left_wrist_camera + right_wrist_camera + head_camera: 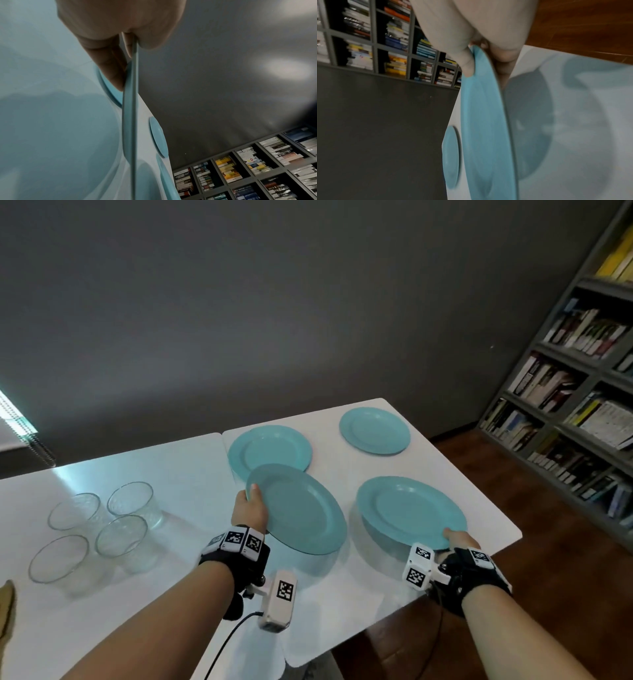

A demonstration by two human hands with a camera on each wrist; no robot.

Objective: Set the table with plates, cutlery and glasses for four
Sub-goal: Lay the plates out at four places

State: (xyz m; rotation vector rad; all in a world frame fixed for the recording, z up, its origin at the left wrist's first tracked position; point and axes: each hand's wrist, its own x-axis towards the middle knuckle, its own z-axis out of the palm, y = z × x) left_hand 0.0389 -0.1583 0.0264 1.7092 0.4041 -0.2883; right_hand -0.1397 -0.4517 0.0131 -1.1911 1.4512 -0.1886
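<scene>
My left hand (251, 501) pinches the left rim of a teal plate (301, 510) held above the white table (191, 474); in the left wrist view the hand (126, 44) grips that plate's edge (131, 121), thumb on top and fingers below. My right hand (457, 537) holds the near rim of a second teal plate (411, 510), which is off the table in the right wrist view, where this plate (484, 128) is pinched by the right hand (471, 62). Two more teal plates lie flat at the far side, one (267, 450) left, one (375, 430) right.
Several empty glasses (102, 525) stand grouped on the table's left part. A bookshelf (575, 371) full of books lines the right wall. A wooden floor (513, 611) shows beyond the table's right edge. A tan object (7, 611) sits at the left frame border.
</scene>
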